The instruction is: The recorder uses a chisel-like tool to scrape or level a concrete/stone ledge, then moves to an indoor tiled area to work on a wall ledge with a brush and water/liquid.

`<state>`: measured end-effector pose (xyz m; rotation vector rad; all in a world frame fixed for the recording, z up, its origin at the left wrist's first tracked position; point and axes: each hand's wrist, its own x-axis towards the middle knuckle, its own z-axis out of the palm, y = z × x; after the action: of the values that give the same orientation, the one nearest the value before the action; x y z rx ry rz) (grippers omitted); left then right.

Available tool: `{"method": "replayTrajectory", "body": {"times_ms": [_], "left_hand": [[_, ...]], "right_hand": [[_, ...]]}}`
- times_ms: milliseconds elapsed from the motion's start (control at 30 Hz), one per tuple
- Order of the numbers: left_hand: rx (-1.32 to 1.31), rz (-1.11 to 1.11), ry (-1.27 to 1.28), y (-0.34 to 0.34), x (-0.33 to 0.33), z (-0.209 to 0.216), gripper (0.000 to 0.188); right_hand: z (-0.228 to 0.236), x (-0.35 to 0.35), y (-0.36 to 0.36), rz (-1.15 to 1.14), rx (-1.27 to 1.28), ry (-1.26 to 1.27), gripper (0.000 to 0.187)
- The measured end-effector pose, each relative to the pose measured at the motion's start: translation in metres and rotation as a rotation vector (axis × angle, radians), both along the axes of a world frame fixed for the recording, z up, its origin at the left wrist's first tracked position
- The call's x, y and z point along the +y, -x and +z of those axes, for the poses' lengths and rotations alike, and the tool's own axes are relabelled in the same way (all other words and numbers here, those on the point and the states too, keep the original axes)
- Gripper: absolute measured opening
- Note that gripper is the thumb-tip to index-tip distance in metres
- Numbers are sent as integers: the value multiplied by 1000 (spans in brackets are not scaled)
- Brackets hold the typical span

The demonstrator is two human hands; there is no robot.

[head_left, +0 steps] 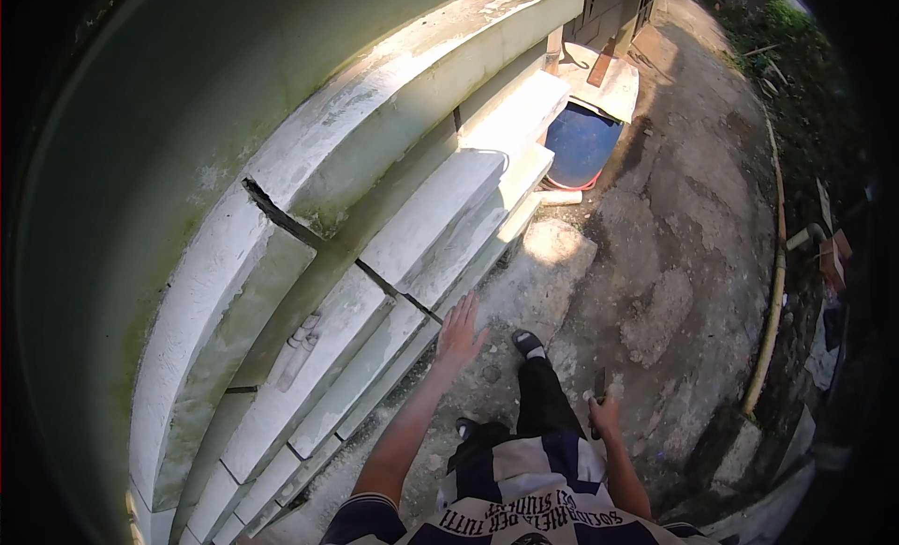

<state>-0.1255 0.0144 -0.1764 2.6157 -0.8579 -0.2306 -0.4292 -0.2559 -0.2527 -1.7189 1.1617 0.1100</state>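
Ground: cracked, patched concrete path (pixel 674 227) outdoors, part in sun, part in shade.
Steps: white-painted concrete steps (pixel 421 217) climb on the person's left, stained green with moss; a dark crack runs across the upper ledge.
Wall: pale green wall (pixel 169 105) above the steps.
Container: blue plastic barrel (pixel 581 144) at the far end of the steps, under a white slab (pixel 613 86); its contents cannot be made out.
Edge: yellowish pipe (pixel 773 292) along the right side of the path, with plants beyond.
Left hand (pixel 460 334): held out over the ground just beside the lowest step, fingers straight and slightly apart, holding nothing.
Right hand (pixel 604 414): fingers closed around a dark, narrow tool (pixel 599 388), low at the person's right side; its kind cannot be told.
Feet: dark sandal (pixel 527 342) forward on the concrete.
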Motion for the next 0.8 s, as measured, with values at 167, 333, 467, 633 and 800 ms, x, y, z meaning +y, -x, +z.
{"method": "replayTrajectory", "body": {"times_ms": [167, 333, 467, 633, 800], "left_hand": [[-84, -32, 52, -75, -67, -16, 81], [-146, 7, 29, -161, -138, -41, 81], [-81, 194, -43, -216, -149, -71, 80], [-212, 333, -154, -195, -154, -87, 77], [-310, 410, -236, -164, -124, -82, 80]], "right_hand": [[-13, -12, 29, -70, 46, -61, 27], [-36, -57, -1, 0, 111, -46, 22], [-13, -94, -67, 114, 117, -65, 22], [-19, -127, -106, 280, 31, -1, 21], [-14, -123, -130, 292, 41, -78, 22]]}}
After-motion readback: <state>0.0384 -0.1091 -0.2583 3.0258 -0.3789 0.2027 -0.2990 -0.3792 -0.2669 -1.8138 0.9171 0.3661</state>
